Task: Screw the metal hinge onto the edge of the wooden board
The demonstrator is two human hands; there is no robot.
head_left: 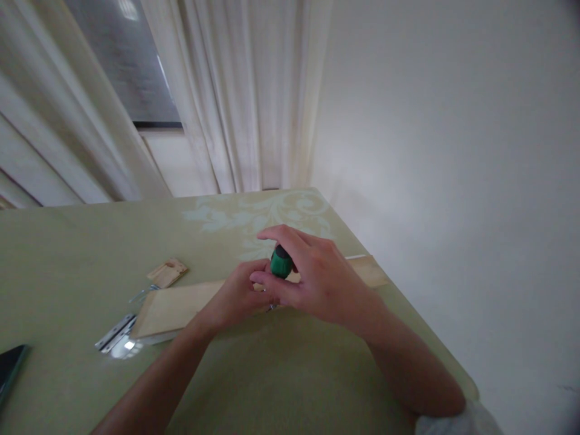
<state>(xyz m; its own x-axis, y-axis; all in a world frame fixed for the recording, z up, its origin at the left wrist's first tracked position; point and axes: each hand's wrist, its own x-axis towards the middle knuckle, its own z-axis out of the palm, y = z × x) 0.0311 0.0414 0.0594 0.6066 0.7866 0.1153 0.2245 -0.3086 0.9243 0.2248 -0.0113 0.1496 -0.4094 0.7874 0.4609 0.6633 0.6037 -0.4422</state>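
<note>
A screwdriver with a green and black handle (281,263) stands roughly upright, its shaft hidden by my fingers. My right hand (319,272) is closed around that handle, with the index finger stretched out over its top. Close against it, my left hand (242,293) has its fingers bent together low by the tool; what they pinch is hidden. Beneath both hands lies a long pale wooden board (181,305), its middle covered by them. A small bit of shiny metal (272,307) shows just under my fingers, too small to name.
Left of the board lie metal hinges (115,333) beside a shiny clear piece (126,347). Behind them are a small wooden piece (167,272) and thin metal pieces (145,292). A dark flat object (11,368) sits at the left edge. The green table (290,386) meets a white wall (444,181).
</note>
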